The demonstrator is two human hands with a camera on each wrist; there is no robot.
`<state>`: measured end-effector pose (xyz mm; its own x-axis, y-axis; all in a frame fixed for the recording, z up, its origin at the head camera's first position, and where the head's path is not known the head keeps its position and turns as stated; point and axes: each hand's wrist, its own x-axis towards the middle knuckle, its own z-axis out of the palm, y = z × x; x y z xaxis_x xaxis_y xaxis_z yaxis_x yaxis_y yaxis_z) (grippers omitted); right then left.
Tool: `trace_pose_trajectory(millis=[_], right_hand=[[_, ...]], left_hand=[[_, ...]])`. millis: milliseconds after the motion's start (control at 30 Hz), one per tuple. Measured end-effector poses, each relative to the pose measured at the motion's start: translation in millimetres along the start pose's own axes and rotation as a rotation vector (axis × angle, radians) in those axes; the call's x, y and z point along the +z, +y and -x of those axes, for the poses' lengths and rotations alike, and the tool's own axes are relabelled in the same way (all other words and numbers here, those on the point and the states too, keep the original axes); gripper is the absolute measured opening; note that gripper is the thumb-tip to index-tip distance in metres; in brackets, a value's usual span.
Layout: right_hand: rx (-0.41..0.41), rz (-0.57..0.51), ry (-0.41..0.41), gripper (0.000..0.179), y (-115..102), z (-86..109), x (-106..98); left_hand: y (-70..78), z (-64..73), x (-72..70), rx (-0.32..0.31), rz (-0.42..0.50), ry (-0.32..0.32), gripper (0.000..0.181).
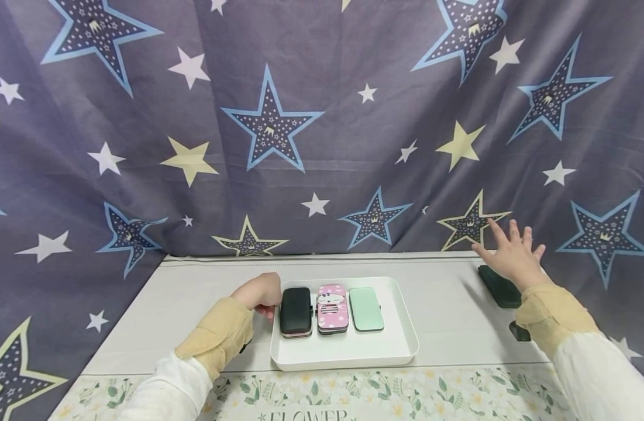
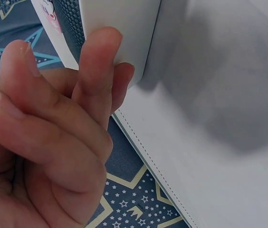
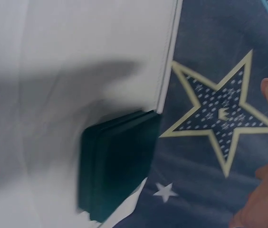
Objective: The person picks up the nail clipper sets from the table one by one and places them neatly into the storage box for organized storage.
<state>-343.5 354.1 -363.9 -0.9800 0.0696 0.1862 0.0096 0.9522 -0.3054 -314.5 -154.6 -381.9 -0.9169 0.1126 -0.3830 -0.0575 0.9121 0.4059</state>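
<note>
At the left end of a white tray (image 1: pixel 348 354), my left hand (image 1: pixel 264 292) has two extended fingers against the outer wall (image 2: pixel 124 28); its other fingers are bent. I see no object in its grip. Three small cases lie side by side in the tray: a black textured one (image 1: pixel 296 311), a pink one with white dots (image 1: pixel 333 310) and a mint green one (image 1: pixel 367 310). At the right, my right hand (image 1: pixel 513 260) spreads its fingers above a dark green case (image 3: pixel 119 166), apart from it. The forearm partly covers that case in the head view.
Beneath everything is a white table surface (image 1: pixel 443 304), with a flower-printed strip (image 1: pixel 406 397) along the front. A dark curtain with stars (image 1: pixel 343 88) hangs directly behind the table and at both sides. The dark green case lies near the curtain.
</note>
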Motion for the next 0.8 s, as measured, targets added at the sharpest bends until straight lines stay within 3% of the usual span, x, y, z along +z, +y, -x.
trace_pose_trajectory(millis=[467,800], right_hand=[[0.037,0.022,0.007,0.09,38,6.8,25],[0.155,0.008,-0.041,0.085,55,17.2,36]], left_hand=[[1.4,2.0,-0.3,0.001,-0.008,-0.004,0.019],[1.9,1.7,-0.8,0.002,-0.007,0.001,0.019]])
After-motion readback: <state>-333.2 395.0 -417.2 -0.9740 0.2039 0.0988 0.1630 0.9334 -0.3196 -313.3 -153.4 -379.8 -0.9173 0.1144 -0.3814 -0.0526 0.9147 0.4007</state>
